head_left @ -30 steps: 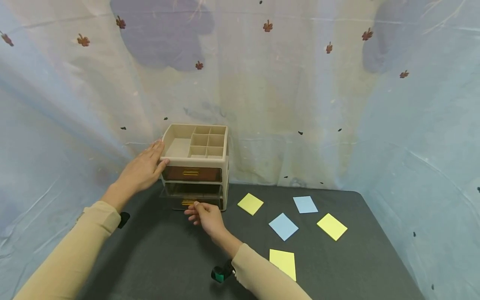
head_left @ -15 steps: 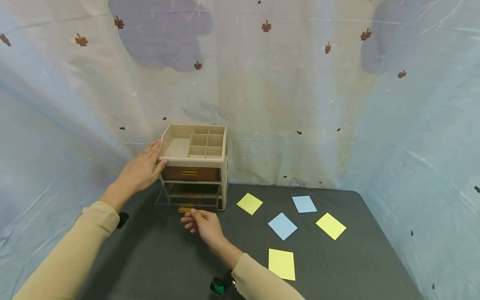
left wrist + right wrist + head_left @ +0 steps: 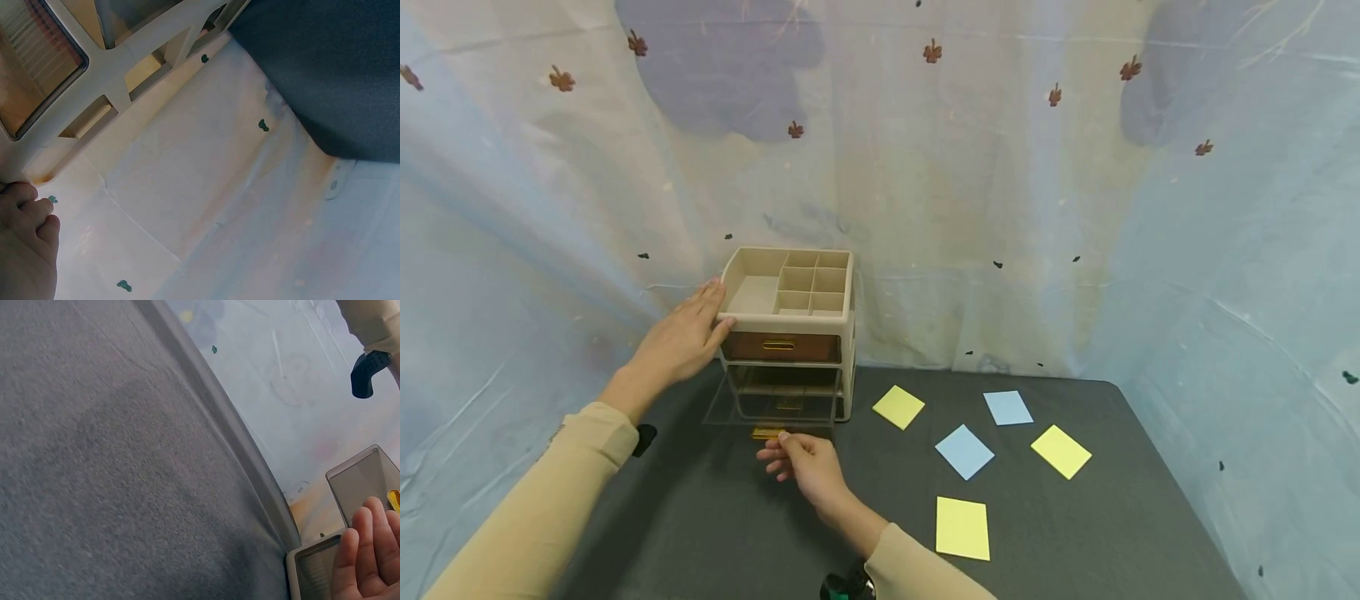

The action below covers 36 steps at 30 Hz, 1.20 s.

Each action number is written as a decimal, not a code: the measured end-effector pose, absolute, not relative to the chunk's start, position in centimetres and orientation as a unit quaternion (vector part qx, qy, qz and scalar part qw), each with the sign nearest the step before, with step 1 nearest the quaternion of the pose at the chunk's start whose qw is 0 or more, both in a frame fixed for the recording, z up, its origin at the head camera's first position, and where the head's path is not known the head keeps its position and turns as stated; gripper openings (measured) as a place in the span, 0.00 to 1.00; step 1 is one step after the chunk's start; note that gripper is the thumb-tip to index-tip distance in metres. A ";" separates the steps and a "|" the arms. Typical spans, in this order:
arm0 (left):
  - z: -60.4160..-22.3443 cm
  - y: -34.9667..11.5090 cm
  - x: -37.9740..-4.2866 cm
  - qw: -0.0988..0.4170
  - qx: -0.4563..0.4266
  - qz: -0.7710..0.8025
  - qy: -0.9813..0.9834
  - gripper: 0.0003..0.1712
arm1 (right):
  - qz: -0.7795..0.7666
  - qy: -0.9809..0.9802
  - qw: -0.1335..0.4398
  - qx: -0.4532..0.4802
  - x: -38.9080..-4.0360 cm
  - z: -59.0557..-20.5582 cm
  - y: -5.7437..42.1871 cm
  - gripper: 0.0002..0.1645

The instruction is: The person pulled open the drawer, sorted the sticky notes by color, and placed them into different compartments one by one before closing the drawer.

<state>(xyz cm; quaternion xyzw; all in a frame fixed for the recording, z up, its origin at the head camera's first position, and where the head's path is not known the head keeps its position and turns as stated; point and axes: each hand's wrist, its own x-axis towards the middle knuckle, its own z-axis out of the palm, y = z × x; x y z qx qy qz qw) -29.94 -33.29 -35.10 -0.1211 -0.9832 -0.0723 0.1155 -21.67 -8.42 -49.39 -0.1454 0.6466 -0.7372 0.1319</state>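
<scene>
A cream desktop drawer organizer (image 3: 786, 322) stands at the back left of the table, with an open divided tray on top. My left hand (image 3: 681, 340) rests flat against its left side, fingers extended and thumb at the front edge; its fingers (image 3: 37, 212) also show at the frame's corner in the left wrist view. My right hand (image 3: 814, 468) pinches the gold handle (image 3: 767, 434) of the clear middle drawer (image 3: 775, 410), which is pulled out toward me. The brown-fronted top drawer (image 3: 748, 347) is closed. In the right wrist view, straight fingers (image 3: 372, 544) partly cover the drawer and its gold handle (image 3: 394, 499).
Yellow sticky notes (image 3: 962, 528) and blue sticky notes (image 3: 965, 452) lie spread on the dark table (image 3: 1075, 533) right of the organizer. A patterned curtain (image 3: 955, 208) hangs close behind and beside the table.
My right hand has drawn the middle drawer farther out, toward me and slightly left. The left hand stays against the organizer's side.
</scene>
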 end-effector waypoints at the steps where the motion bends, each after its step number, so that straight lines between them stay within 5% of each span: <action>1: -35.1 -33.3 -29.9 0.116 -0.121 -0.073 -0.983 0.46 | -0.737 0.647 0.132 -0.147 -21.6 -49.5 -8.4 0.22; 36: -35.3 -33.3 -30.1 0.120 -0.119 -0.074 -0.983 0.46 | -0.702 0.663 0.167 -0.198 -20.0 -49.3 -5.8 0.21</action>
